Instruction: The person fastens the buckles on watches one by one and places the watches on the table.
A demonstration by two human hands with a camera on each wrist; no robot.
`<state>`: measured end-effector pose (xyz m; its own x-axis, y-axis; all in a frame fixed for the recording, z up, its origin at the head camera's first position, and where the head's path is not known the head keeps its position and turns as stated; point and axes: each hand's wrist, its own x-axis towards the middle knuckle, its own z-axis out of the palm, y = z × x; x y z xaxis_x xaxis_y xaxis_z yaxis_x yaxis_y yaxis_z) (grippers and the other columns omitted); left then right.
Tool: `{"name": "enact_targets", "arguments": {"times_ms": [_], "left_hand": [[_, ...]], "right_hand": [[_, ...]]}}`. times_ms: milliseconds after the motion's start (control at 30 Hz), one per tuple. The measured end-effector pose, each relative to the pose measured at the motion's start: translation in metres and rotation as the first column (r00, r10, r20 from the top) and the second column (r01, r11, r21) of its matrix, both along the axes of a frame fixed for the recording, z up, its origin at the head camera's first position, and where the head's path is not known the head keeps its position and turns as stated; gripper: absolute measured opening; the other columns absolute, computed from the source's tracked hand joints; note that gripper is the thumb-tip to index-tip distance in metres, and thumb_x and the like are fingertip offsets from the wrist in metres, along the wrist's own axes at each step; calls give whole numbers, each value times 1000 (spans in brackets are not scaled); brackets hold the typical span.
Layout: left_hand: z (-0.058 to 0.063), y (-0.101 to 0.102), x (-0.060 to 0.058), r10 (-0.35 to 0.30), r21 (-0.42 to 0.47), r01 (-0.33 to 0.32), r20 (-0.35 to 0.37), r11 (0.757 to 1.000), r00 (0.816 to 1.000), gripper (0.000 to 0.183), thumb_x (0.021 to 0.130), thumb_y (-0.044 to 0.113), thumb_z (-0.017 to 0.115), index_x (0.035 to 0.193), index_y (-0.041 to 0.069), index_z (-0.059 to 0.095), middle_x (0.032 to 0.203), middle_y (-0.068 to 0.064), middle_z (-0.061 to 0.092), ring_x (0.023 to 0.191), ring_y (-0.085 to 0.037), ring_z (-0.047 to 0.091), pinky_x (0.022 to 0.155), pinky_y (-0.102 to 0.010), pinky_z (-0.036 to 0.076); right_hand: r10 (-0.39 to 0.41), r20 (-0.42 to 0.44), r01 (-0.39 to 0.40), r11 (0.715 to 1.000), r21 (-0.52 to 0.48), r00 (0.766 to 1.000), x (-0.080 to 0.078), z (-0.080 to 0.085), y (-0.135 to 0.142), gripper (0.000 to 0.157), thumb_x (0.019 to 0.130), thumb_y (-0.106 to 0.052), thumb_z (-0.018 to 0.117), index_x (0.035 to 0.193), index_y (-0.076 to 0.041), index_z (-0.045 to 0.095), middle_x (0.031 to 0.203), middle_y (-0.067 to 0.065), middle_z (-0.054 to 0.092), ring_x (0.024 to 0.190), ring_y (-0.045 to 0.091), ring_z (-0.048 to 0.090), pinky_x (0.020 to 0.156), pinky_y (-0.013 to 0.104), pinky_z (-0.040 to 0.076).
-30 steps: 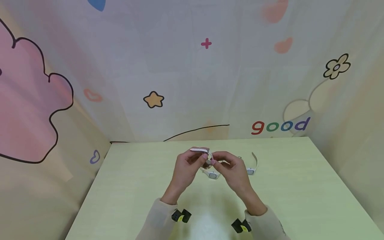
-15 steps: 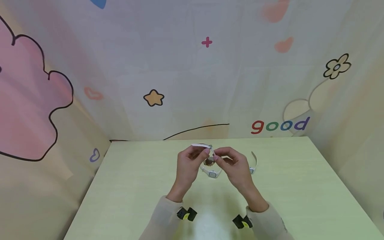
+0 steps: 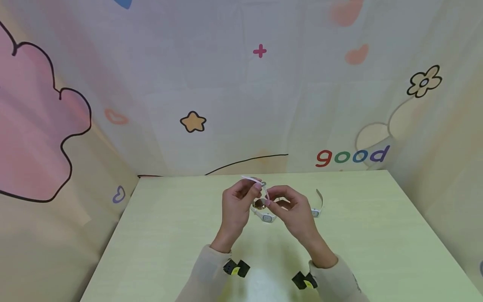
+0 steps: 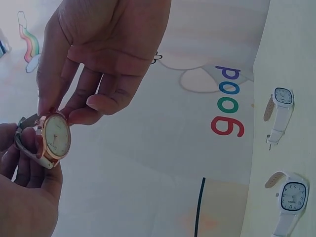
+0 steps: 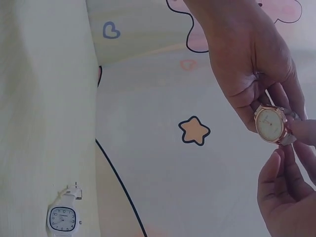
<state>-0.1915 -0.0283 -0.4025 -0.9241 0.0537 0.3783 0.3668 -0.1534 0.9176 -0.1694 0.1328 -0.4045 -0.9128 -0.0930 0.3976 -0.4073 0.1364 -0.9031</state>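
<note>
A wristwatch (image 4: 56, 137) with a rose-gold case, pale dial and white strap is held in the air between both hands. In the head view, my left hand (image 3: 237, 212) pinches the white strap (image 3: 252, 180) near its buckle, one end sticking out past the fingertips. My right hand (image 3: 296, 212) pinches the strap where it comes down by the case, thumb and index fingertip together. The shiny back of the case faces the head camera, while the dial shows in both wrist views. Fingers hide part of the strap.
A white square-faced watch (image 3: 268, 218) lies on the table (image 3: 170, 235) below the hands. Another white watch (image 3: 316, 213) lies to its right, partly behind the right hand. A printed curtain (image 3: 226, 84) stands behind the table.
Both hands are a little higher than a second ago, still holding the watch. The strap end by the left hand tilts up more, and the buckle shows between the hands.
</note>
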Motion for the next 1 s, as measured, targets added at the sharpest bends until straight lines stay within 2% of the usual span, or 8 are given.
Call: {"name": "enact_targets", "arguments": {"times_ms": [67, 233, 433, 667, 833, 1000], "left_hand": [[0, 0, 0, -7, -4, 7, 3, 1000, 1000, 22, 93, 23, 68, 105, 4, 71, 86, -4, 68, 76, -11, 62, 68, -24, 56], [-2, -3, 2, -22, -32, 23, 16, 999, 1000, 23, 93, 18, 69, 108, 2, 72, 94, -15, 71, 77, -9, 65, 75, -25, 58], [-3, -4, 3, -49, -67, 49, 4, 997, 999, 23, 91, 13, 70, 108, -2, 71, 105, -23, 70, 87, -8, 70, 79, -28, 59], [-3, -5, 3, -108, -96, 106, -21, 990, 994, 23, 93, 13, 68, 110, -1, 70, 106, -19, 69, 89, -10, 69, 83, -28, 58], [-5, -6, 3, -110, -91, 108, -12, 990, 994, 21, 92, 14, 69, 109, 0, 70, 107, -19, 69, 90, -10, 69, 84, -28, 58], [-6, -6, 3, -100, -92, 97, -22, 991, 995, 20, 93, 14, 68, 108, 1, 70, 106, -19, 69, 91, -10, 68, 84, -26, 57]], "right_hand": [[-6, -1, 6, 1000, 1, 1000, 0, 0, -1, 22, 88, -6, 72, 109, 0, 67, 103, 12, 66, 94, 9, 62, 81, 22, 55], [-31, -4, 31, 999, -11, 1000, -1, -1, 0, 21, 88, -5, 71, 108, 2, 67, 102, 13, 67, 93, 9, 63, 82, 22, 55], [-25, -5, 24, 1000, -15, 1000, -2, 1, 1, 18, 89, -6, 71, 107, -2, 69, 101, 12, 68, 93, 10, 63, 82, 23, 55], [-22, -17, 22, 999, -28, 1000, -4, 0, 0, 17, 89, -6, 71, 105, -3, 71, 100, 6, 70, 93, 11, 63, 81, 24, 55], [-29, -54, 27, 999, -23, 998, -4, -2, -2, 16, 89, -5, 71, 105, -4, 71, 100, 2, 70, 93, 10, 63, 81, 22, 55], [-22, -86, 21, 1000, -11, 996, -3, -3, -3, 16, 89, -3, 71, 105, -5, 71, 100, 4, 70, 93, 10, 62, 81, 22, 54]]}}
